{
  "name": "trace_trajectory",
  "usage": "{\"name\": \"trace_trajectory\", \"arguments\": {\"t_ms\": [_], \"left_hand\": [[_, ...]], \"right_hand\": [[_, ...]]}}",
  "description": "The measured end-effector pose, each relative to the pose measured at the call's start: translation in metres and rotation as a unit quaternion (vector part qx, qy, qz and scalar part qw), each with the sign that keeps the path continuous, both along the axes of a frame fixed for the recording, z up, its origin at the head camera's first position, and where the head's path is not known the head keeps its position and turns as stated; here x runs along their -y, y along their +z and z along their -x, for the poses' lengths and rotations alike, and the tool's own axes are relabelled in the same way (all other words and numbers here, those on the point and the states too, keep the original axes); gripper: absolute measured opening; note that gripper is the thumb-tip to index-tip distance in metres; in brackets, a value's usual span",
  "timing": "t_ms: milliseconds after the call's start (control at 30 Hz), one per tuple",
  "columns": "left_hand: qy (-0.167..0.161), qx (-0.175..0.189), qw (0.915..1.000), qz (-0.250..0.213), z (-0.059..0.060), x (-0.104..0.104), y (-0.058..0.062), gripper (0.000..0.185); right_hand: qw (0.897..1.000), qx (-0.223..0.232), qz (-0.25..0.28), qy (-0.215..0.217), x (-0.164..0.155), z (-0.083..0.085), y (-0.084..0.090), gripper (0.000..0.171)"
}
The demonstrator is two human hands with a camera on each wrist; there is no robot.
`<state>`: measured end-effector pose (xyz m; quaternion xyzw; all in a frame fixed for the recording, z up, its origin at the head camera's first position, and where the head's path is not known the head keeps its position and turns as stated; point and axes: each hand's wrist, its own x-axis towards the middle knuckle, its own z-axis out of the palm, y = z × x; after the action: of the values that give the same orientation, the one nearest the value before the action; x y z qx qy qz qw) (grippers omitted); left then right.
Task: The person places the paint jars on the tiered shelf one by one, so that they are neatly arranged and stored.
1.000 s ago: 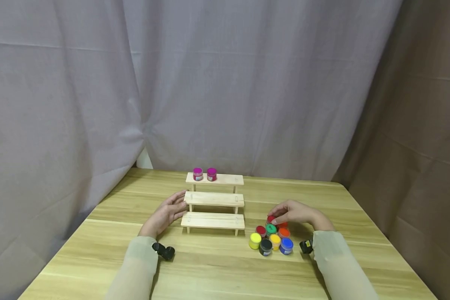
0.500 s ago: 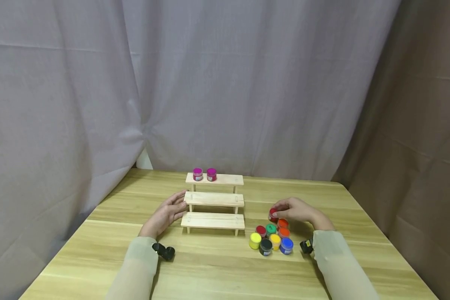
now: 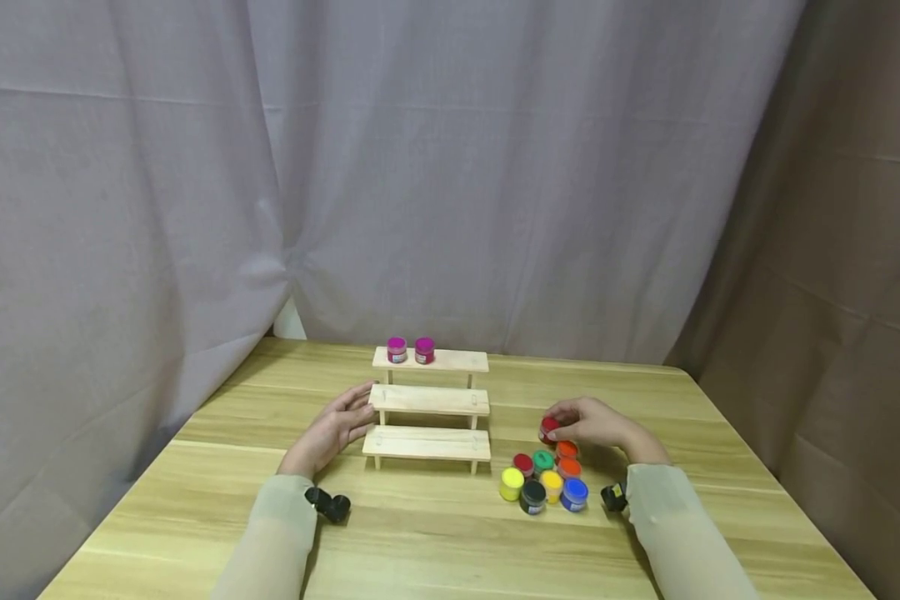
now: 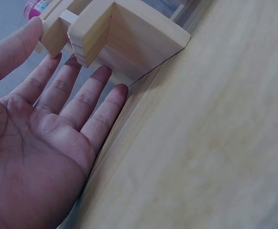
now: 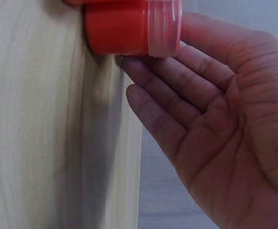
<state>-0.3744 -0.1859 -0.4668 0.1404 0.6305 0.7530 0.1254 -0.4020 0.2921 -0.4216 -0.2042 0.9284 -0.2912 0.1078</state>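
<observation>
A three-step wooden display stand (image 3: 429, 400) stands mid-table. My left hand (image 3: 333, 429) lies at its left end, fingers extended; in the left wrist view, the fingertips (image 4: 122, 89) reach the ends of its boards. Two magenta paint jars (image 3: 424, 351) sit on the top step. My right hand (image 3: 591, 423) pinches a dark red paint jar (image 3: 548, 429) between thumb and fingers, just behind the jar cluster. In the right wrist view an orange-red jar (image 5: 122, 28) stands in front of the fingers and hides the held one.
Several paint jars cluster right of the stand: another dark red (image 3: 522, 463), green (image 3: 543, 461), orange (image 3: 569, 467), yellow (image 3: 512, 483), black (image 3: 532, 496), amber (image 3: 551, 485) and blue (image 3: 574, 493). A grey curtain (image 3: 450, 183) hangs behind the wooden table (image 3: 405, 542).
My right hand has shifted the dark red jar slightly back and right, apart from the green jar beside it. The left hand stays at the stand.
</observation>
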Motion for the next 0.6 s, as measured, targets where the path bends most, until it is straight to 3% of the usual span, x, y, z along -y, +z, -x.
{"name": "trace_trajectory", "arguments": {"t_ms": [600], "left_hand": [[-0.004,0.001,1.0,0.004,0.0007,0.0006,0.0009,0.067]], "right_hand": [[1.0,-0.002,0.023,-0.012,0.0025,0.0026,-0.0058,0.032]]}}
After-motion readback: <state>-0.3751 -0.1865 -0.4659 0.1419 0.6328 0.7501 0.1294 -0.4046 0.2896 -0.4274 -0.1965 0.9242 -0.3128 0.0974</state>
